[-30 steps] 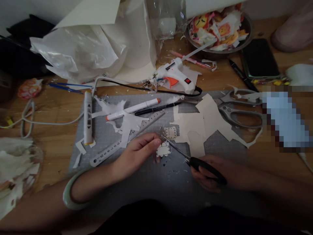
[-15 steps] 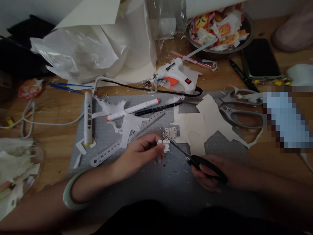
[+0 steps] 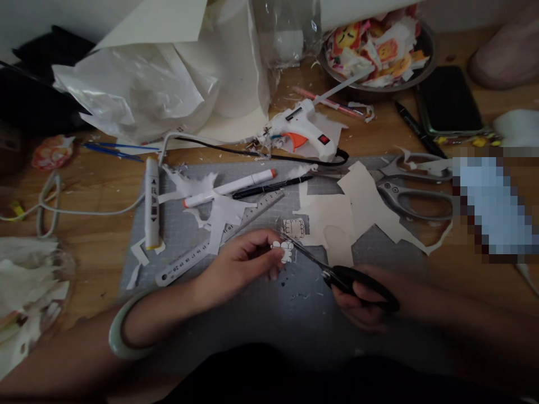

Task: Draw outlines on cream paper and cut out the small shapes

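Observation:
Between the thumb and fingers of my left hand [image 3: 252,259] is pinched a small white paper cutout [image 3: 286,252] with a scalloped black outline. My right hand [image 3: 362,300] grips the black handles of a pair of scissors [image 3: 309,255]. Their narrow blades point up and left, with the tips beside the upper right edge of the cutout; whether they touch it I cannot tell. Just behind lies a second outlined paper piece [image 3: 293,229] on the grey cutting mat [image 3: 252,314]. Dark paper snippets are scattered below the blades.
Behind my hands lie a steel ruler [image 3: 181,268], white markers [image 3: 229,189], paper scraps [image 3: 357,202] and large grey scissors [image 3: 421,202]. A white glue gun [image 3: 314,132] with its cable rests farther back. A bowl of scraps [image 3: 379,84] and a phone [image 3: 450,101] stand at back right.
My right hand and the scissors have shifted slightly right and down. My left hand and the paper cutout stay almost in the same place.

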`<move>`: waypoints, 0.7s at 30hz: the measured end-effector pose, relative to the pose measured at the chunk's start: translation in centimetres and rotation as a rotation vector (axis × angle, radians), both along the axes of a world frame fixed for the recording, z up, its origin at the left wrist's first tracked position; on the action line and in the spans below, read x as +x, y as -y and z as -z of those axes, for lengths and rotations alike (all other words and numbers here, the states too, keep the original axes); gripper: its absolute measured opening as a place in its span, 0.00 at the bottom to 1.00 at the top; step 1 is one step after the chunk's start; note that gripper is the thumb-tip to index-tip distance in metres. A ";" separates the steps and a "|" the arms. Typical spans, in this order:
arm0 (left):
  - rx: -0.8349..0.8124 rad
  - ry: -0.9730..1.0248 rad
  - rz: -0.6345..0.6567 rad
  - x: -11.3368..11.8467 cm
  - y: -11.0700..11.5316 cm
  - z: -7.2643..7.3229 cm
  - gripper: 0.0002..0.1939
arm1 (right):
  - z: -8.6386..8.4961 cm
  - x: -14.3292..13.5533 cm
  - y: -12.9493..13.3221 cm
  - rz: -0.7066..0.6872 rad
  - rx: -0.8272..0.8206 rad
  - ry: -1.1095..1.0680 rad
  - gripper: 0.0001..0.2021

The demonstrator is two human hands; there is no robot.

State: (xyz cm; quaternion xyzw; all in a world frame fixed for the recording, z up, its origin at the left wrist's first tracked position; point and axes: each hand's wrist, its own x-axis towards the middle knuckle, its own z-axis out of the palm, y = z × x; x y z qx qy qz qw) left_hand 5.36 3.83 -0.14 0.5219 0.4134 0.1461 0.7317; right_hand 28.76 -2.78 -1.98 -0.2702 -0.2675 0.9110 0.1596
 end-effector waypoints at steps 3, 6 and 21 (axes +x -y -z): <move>-0.003 0.007 0.008 0.0 0.0 0.1 0.10 | -0.1 0.1 0.0 0.009 -0.008 -0.030 0.24; -0.008 0.015 0.016 0.0 0.0 0.1 0.10 | -0.2 0.2 -0.1 0.000 -0.005 -0.011 0.24; -0.031 -0.027 0.023 0.1 0.0 -0.2 0.11 | -0.7 0.0 -0.4 -0.015 -0.013 0.051 0.25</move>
